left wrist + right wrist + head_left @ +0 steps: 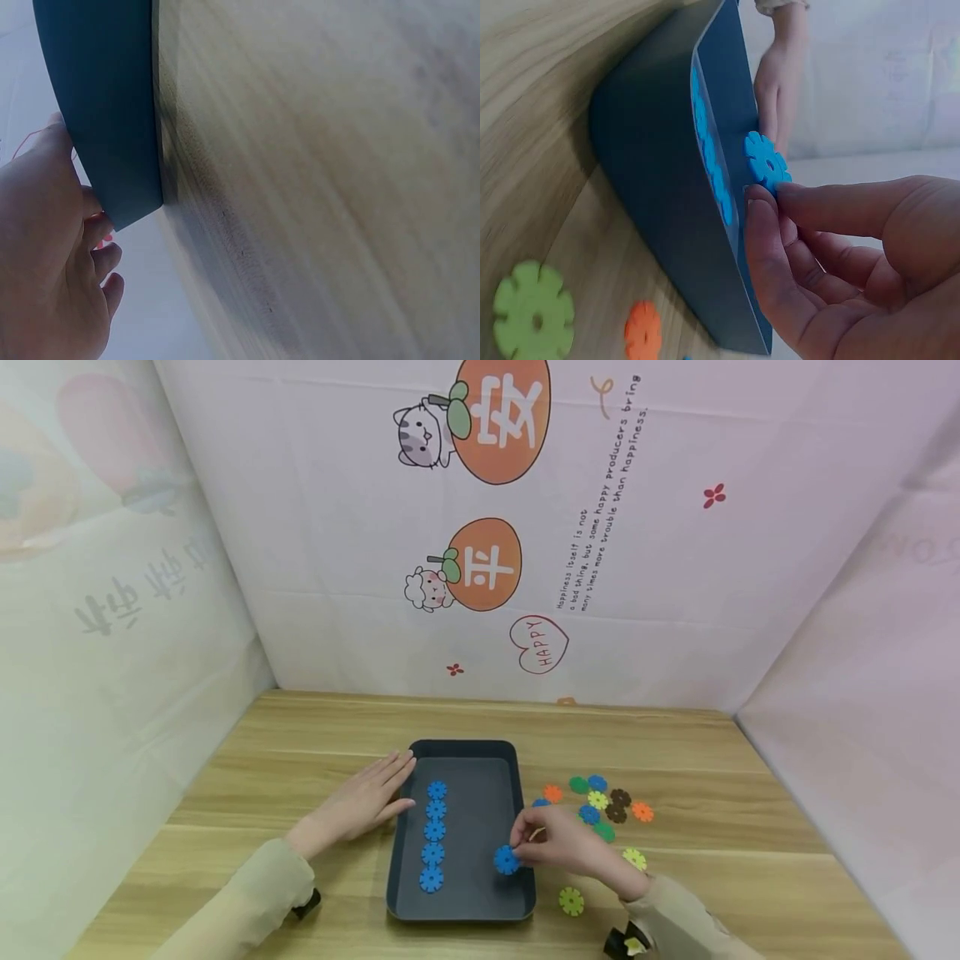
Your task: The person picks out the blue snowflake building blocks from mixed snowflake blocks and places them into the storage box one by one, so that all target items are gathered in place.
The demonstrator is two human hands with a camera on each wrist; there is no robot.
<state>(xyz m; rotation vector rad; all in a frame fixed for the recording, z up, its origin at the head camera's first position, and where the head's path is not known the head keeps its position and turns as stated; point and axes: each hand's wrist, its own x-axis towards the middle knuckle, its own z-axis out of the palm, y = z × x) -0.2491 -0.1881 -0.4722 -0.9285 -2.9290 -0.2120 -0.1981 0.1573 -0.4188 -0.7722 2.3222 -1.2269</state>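
A dark grey rectangular tray [472,902] lies on the table, with several blue notched plastic discs [434,831] in a column along its left side. My left hand [362,797] rests at the tray's left rim, fingers extended. In the left wrist view those fingers touch the upper edge near a corner of the tray [101,97]. Between thumb and forefinger, my right hand [562,841] pinches one more blue notched disc [766,161]. It holds this disc over the right part of the tray, above the rim in the right wrist view.
Right of the tray lie loose notched discs, among them an orange disc [642,812], a brown disc [620,797], a green disc [604,832] and a yellow-green disc [571,902]. A printed white cloth [337,568] hangs behind the wooden table [322,727] and along its sides.
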